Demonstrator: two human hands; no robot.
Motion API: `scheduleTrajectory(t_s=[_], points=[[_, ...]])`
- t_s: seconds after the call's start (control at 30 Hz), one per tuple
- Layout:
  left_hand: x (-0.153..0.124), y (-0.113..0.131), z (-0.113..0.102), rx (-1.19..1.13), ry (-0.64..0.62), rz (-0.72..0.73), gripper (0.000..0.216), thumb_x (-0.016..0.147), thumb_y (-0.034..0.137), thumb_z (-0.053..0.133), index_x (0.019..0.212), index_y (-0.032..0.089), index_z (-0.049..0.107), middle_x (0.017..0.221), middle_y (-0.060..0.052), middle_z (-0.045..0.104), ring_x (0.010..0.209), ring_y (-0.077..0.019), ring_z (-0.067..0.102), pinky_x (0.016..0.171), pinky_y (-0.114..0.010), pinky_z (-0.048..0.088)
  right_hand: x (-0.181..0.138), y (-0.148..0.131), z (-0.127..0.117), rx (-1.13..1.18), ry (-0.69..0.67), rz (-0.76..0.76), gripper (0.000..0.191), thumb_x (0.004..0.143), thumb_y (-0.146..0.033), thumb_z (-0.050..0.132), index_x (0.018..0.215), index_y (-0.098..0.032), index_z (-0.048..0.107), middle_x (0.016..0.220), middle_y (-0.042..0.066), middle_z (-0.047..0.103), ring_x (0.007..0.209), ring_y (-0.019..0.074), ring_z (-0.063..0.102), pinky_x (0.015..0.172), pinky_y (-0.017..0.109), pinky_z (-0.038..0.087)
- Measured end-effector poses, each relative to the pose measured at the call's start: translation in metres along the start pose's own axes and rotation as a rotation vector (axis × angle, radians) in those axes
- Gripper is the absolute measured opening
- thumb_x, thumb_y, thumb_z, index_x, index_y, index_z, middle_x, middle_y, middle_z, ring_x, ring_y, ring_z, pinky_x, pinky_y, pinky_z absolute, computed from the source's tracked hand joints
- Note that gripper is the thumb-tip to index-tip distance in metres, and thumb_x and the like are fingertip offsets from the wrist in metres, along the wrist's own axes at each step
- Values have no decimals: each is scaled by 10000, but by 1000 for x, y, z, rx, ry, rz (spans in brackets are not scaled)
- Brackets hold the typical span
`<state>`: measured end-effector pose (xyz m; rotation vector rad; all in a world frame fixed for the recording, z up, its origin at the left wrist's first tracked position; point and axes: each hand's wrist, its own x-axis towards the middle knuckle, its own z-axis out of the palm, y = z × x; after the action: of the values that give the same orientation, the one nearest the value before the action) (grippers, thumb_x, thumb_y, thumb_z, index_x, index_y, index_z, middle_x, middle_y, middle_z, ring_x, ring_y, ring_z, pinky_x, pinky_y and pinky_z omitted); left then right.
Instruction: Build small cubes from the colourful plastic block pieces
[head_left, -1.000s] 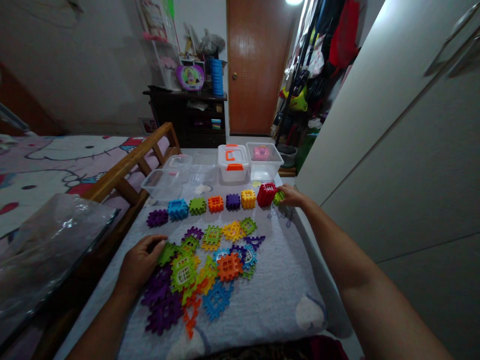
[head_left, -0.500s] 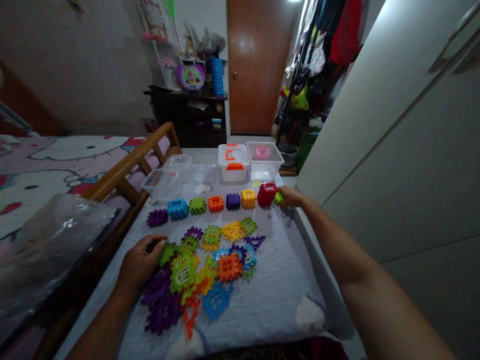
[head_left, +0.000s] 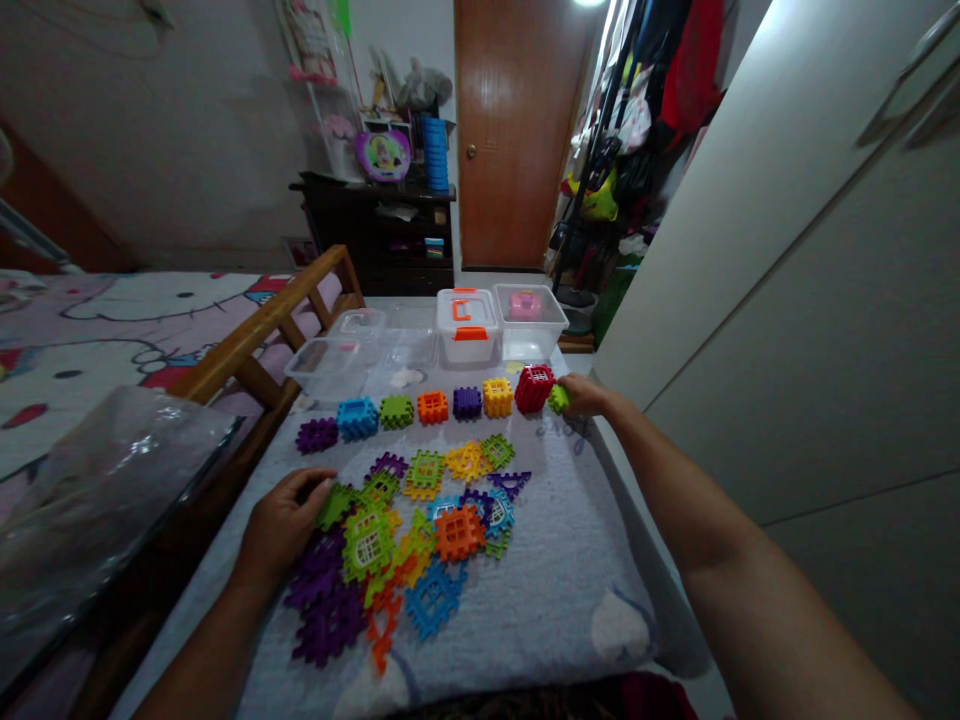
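Observation:
A row of plastic cubes runs across the far side of a pale cloth-covered surface (head_left: pixel 540 600): purple (head_left: pixel 316 435), blue (head_left: pixel 357 417), green (head_left: pixel 395 410), orange (head_left: pixel 432 406), purple (head_left: pixel 466 402), yellow (head_left: pixel 497 396), red (head_left: pixel 533 388). My right hand (head_left: pixel 583 394) reaches to the row's right end, its fingers closed on a small green cube (head_left: pixel 558 399) beside the red one. My left hand (head_left: pixel 283 522) rests with curled fingers at the left edge of a pile of flat coloured tiles (head_left: pixel 409 535), touching a green tile (head_left: pixel 335 504).
Clear plastic containers (head_left: pixel 330 362) and a white box with an orange latch (head_left: pixel 466 326) stand behind the row. A wooden bed rail (head_left: pixel 255 335) is on the left, a white wardrobe (head_left: pixel 787 250) on the right, a brown door (head_left: pixel 514 130) beyond.
The view has shifted slightly. My right hand stays at the row's right end with the green cube. My left hand has not moved.

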<state>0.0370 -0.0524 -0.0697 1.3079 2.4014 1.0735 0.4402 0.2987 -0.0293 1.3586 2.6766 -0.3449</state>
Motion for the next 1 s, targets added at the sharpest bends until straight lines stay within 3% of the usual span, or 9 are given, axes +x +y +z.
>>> scheduleTrajectory(t_s=[1.0], points=[[0,-5,2,-6,4,-5,374,750,532,572,905,229,729,964,-52,749,899,-257,694,908,-360,530,-1,-3,0,-6,-10,-10,598,566,-177,783,1150,-200,658,1199,120,613,1126,301,583,938,394,488]])
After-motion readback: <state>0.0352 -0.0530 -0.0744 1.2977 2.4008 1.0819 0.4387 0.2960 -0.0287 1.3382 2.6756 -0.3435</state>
